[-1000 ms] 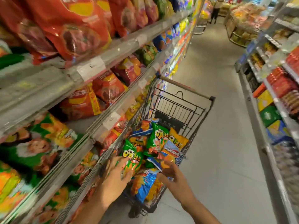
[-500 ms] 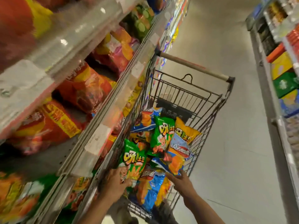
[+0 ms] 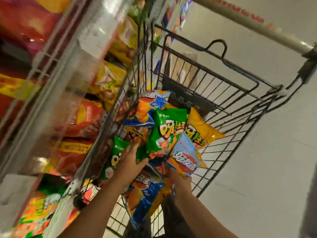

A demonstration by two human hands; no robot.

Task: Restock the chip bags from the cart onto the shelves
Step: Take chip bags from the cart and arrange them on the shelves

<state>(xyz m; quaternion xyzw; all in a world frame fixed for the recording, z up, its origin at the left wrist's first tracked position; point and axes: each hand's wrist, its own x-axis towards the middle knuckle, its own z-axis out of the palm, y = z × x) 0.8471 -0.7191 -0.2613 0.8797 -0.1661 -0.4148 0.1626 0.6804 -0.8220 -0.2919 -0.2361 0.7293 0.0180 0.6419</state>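
A black wire cart stands against the shelves and holds several chip bags. My left hand grips a green chip bag at the cart's near left side. My right hand holds the lower edge of a light blue chip bag. Another green bag, a yellow bag, a blue and orange bag and a dark blue bag lie in the cart between and beyond my hands.
The shelves on the left carry red, yellow and green chip bags, blurred by motion. The cart handle crosses the top right. Grey aisle floor lies to the right of the cart.
The view has dropped and closed in on the cart. My left hand has moved further over the green bag, and my right hand has taken hold of the light blue bag's lower edge.
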